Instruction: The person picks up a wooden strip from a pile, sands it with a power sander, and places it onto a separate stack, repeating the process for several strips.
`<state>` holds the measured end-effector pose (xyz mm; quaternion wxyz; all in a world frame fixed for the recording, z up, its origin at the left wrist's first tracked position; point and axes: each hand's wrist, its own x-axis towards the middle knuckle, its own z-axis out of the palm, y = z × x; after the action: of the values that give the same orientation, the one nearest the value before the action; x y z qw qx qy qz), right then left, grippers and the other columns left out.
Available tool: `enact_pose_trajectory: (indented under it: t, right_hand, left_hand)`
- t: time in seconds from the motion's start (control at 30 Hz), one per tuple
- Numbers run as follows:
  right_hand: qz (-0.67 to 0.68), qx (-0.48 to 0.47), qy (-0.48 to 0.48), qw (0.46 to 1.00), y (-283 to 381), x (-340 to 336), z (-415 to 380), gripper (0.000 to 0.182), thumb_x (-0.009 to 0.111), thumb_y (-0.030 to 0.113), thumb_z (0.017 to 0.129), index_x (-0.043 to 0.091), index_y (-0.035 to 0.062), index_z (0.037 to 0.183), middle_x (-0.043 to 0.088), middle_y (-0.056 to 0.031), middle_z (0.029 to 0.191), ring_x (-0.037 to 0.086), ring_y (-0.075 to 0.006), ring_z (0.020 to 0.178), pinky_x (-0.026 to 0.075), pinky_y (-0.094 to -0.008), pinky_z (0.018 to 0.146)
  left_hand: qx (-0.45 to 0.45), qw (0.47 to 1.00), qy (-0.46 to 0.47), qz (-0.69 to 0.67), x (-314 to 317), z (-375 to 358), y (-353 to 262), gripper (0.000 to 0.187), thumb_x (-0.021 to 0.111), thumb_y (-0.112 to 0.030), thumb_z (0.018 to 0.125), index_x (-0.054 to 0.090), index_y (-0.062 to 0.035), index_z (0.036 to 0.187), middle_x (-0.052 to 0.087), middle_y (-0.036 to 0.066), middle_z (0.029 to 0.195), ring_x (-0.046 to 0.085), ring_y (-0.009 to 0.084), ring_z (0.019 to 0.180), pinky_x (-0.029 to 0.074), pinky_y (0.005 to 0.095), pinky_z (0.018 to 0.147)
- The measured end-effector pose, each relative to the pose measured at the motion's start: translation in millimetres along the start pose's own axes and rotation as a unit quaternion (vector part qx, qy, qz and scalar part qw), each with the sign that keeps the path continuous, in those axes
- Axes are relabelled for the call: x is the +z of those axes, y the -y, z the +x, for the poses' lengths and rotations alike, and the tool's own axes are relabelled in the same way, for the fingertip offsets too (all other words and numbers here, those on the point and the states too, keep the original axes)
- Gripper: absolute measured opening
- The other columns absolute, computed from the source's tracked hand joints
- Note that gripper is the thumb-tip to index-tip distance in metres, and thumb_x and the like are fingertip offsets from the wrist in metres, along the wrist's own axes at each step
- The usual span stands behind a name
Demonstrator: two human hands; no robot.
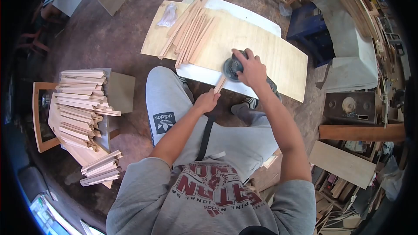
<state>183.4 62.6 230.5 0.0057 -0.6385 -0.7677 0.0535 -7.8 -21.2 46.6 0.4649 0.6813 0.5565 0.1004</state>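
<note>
My right hand [252, 70] is wrapped over the top of a dark, round-headed power sander [231, 68] at the near edge of a plywood board [265, 43]. In my left hand [207, 102] is the near end of a narrow wooden strip [220, 84]. The strip's far end meets the sander's near side, and its contact underneath is hidden. A pile of loose wooden strips [191, 32] lies on the board's left part, away from both hands. Beneath the board, a white tabletop [213, 74] shows along the near side.
To my left, many stacked strips [80, 109] lie on a low support beside a wooden frame [37, 117]. A clear plastic bag [168, 15] rests at the board's far left. At right stand a blue cabinet [309, 30], a speaker box [350, 108] and a loose panel [342, 164].
</note>
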Motion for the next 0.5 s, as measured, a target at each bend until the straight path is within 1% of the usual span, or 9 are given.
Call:
enact_pose_trajectory:
  t: [0.1, 0.13, 0.23, 0.27, 0.37, 0.5]
  right_hand:
    - [-0.008, -0.010, 0.002, 1.000, 5.9, 1.1, -6.3, 0.089, 0.085, 0.017, 0.072, 0.048, 0.0422, 0.149, 0.054, -0.0113, 0.143, 0.066, -0.0381, 0.108, 0.062, -0.0488, 0.079]
    - [-0.008, -0.007, -0.023, 1.000, -0.1, 6.2, -1.4, 0.088, 0.084, 0.016, 0.072, 0.049, 0.0418, 0.148, 0.056, -0.0112, 0.139, 0.067, -0.0380, 0.106, 0.062, -0.0486, 0.078]
    - [-0.024, 0.057, -0.020, 0.998, -13.0, 0.5, 23.7, 0.089, 0.084, 0.017, 0.073, 0.048, 0.0419, 0.150, 0.057, -0.0120, 0.141, 0.068, -0.0392, 0.107, 0.062, -0.0496, 0.079]
    - [-0.029, 0.064, -0.021, 0.997, -19.2, 3.9, 30.7, 0.088, 0.084, 0.018, 0.074, 0.047, 0.0418, 0.150, 0.057, -0.0119, 0.141, 0.069, -0.0400, 0.106, 0.062, -0.0501, 0.080]
    - [-0.014, 0.057, -0.022, 0.998, -16.2, 2.5, 26.8, 0.089, 0.084, 0.019, 0.074, 0.046, 0.0421, 0.151, 0.057, -0.0118, 0.142, 0.069, -0.0398, 0.106, 0.062, -0.0503, 0.080]
    - [0.010, 0.013, -0.013, 1.000, 21.0, 5.0, -4.5, 0.090, 0.085, 0.018, 0.074, 0.045, 0.0416, 0.151, 0.055, -0.0123, 0.143, 0.067, -0.0382, 0.108, 0.063, -0.0484, 0.078]
  left_hand:
    - [0.001, 1.000, -0.001, 0.007, 2.1, -2.9, 1.7, 0.046, 0.045, -0.043, 0.110, 0.052, 0.0028, 0.109, 0.068, 0.035, 0.097, 0.064, 0.0556, 0.097, 0.048, 0.0635, 0.084]
    - [-0.002, 1.000, 0.000, 0.006, 1.4, -3.4, 0.8, 0.046, 0.045, -0.043, 0.110, 0.052, 0.0026, 0.109, 0.068, 0.035, 0.097, 0.064, 0.0556, 0.098, 0.048, 0.0636, 0.084]
    - [0.000, 1.000, -0.004, 0.017, -2.3, -3.1, -4.0, 0.046, 0.044, -0.043, 0.110, 0.052, 0.0021, 0.110, 0.069, 0.035, 0.097, 0.064, 0.0555, 0.098, 0.048, 0.0638, 0.085]
    - [0.001, 1.000, -0.005, 0.024, -3.5, -5.0, -4.7, 0.046, 0.044, -0.043, 0.110, 0.053, 0.0020, 0.110, 0.069, 0.035, 0.097, 0.064, 0.0555, 0.098, 0.048, 0.0639, 0.085]
    - [-0.003, 1.000, 0.005, 0.026, -6.2, -4.6, -8.0, 0.046, 0.044, -0.043, 0.110, 0.053, 0.0018, 0.111, 0.069, 0.035, 0.098, 0.064, 0.0554, 0.098, 0.048, 0.0640, 0.086]
    - [-0.008, 1.000, -0.003, 0.029, 2.3, -1.6, -0.3, 0.046, 0.043, -0.044, 0.110, 0.054, 0.0015, 0.110, 0.070, 0.034, 0.098, 0.066, 0.0547, 0.099, 0.049, 0.0637, 0.087]
